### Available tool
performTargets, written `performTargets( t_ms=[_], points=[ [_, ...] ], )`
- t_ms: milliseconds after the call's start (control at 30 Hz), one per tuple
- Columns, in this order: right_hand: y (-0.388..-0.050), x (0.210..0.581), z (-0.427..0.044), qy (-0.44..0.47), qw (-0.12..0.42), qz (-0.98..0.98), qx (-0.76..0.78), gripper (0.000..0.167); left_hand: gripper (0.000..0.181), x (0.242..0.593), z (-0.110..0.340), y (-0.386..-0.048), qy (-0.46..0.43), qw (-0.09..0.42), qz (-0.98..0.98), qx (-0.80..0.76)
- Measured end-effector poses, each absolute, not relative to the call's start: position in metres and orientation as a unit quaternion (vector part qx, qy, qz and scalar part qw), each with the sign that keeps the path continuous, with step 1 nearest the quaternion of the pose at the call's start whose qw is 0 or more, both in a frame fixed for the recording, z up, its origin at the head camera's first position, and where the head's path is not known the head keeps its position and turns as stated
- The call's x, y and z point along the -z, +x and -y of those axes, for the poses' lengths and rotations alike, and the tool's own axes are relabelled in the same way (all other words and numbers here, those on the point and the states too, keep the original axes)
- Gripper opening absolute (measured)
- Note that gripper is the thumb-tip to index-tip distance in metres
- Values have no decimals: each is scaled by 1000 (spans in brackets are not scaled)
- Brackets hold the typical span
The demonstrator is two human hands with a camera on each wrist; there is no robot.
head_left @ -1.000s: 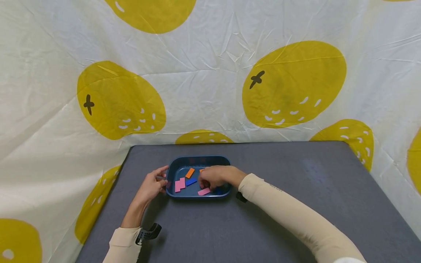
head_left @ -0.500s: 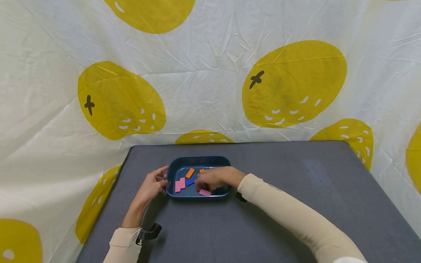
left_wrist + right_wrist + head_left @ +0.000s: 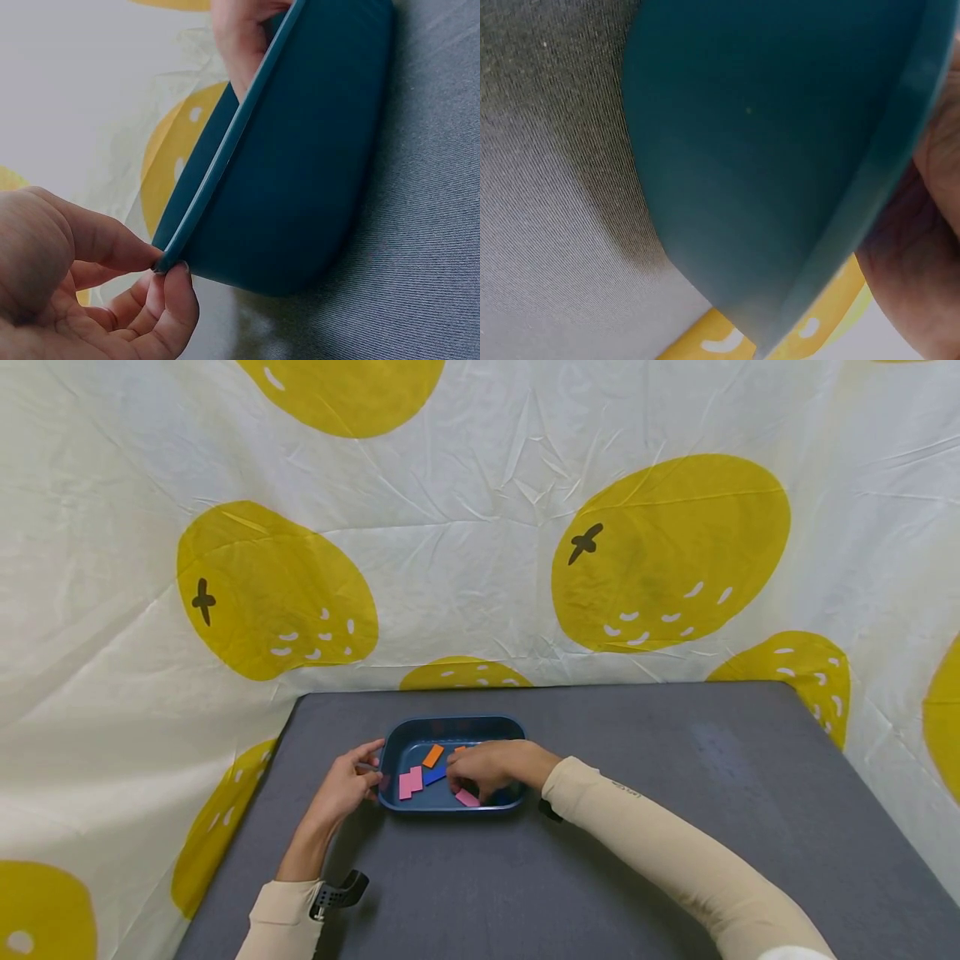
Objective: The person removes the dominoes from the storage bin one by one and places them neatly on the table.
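A dark blue tray (image 3: pixel 416 811) holds several small flat pieces. My left hand (image 3: pixel 341 789) pinches the tray's left rim between thumb and fingers, as the left wrist view shows of the hand (image 3: pixel 97 277) and rim (image 3: pixel 217 169). Inside the tray on the right, my right hand (image 3: pixel 491 766) points down, its curled fingers gripping a pink piece (image 3: pixel 468 798) near the front wall; the fingertips are partly hidden. Two pink pieces touch at the left, beside a blue piece (image 3: pixel 435 774) and an orange piece (image 3: pixel 432 756). In the right wrist view the tray wall (image 3: pixel 742 150) covers the fingers.
The tray stands on a dark grey table (image 3: pixel 600 877) near its back edge. Behind the table hangs a white cloth (image 3: pixel 465 585) with large yellow fruit shapes. Another orange piece (image 3: pixel 460 749) shows partly behind my right hand.
My right hand has shifted slightly left inside the tray. The pink piece under it has turned, its right end now angled toward the front. The left hand has stayed at the rim.
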State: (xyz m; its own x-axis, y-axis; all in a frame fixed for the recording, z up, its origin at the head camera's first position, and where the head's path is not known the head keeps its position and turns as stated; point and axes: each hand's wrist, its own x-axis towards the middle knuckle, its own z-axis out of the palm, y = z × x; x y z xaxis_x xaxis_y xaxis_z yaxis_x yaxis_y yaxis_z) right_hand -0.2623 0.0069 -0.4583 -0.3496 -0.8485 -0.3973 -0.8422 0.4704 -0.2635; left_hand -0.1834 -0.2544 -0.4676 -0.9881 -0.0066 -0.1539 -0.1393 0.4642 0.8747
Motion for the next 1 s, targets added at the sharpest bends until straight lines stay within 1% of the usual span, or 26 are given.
performTargets(
  t_ms=[500, 733, 1000],
  points=[
    [-262, 458, -3, -522, 232, -821, -15, 25, 56, 467, 255, -184, -47, 66, -853, -516],
    [-265, 457, -6, -513, 221, -829, 17, 28, 56, 468, 255, -185, -41, 68, -853, -516],
    [-266, 443, -19, -512, 205, -832, 57, 31, 56, 468, 256, -185, -42, 65, -854, -514]
  ],
)
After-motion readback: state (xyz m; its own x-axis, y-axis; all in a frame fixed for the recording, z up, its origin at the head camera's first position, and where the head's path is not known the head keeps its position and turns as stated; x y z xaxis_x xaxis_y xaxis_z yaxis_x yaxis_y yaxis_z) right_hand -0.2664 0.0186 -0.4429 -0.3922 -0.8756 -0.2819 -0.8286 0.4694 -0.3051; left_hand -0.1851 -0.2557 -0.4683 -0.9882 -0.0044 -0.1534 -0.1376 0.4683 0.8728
